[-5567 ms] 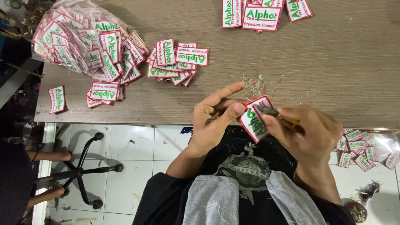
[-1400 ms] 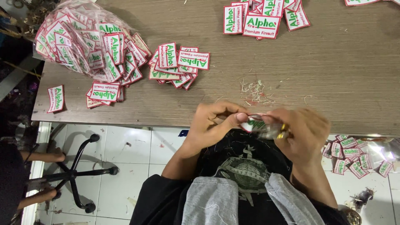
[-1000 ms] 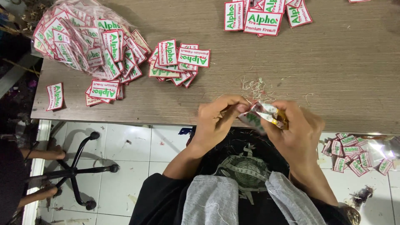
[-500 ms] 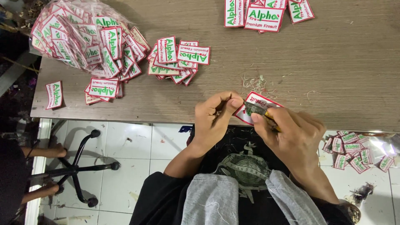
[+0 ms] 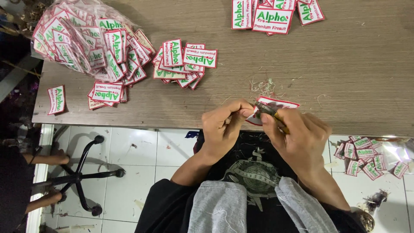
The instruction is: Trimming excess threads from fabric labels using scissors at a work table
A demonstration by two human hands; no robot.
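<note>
Left hand (image 5: 224,127): fingers curled, thumb and forefinger pinched on the near-left corner of one embroidered patch (image 5: 276,104), white with red border. Right hand (image 5: 297,136): closed around a small trimming tool (image 5: 272,111), only a dark tip and a yellowish part showing; its kind cannot be told. It also touches the patch from the right. The patch sits at the near edge of the wooden table (image 5: 345,77), tilted slightly, held between both hands.

Loose thread clippings (image 5: 265,86): small tuft on the table at 12 o'clock from the held patch, just beyond it.

Clear bag of patches (image 5: 73,39): at 10 o'clock, far left of the table, spilling open. Small heap (image 5: 183,60) beside it, toward 11 o'clock. Short stack (image 5: 105,92) near the bag's mouth; single patch (image 5: 57,99) apart at the left edge.

Far pile (image 5: 276,15): at 12 o'clock, upper edge of view.

Floor pile (image 5: 371,157): at 4 o'clock, patches on white tiles below the table's edge.

Progress, as judged: one patch under trimming; clippings suggest some done. Which piles are finished cannot be told; the bag looks mostly full, so much seems left.

Chair base (image 5: 86,174): at 8 o'clock, on the floor.
</note>
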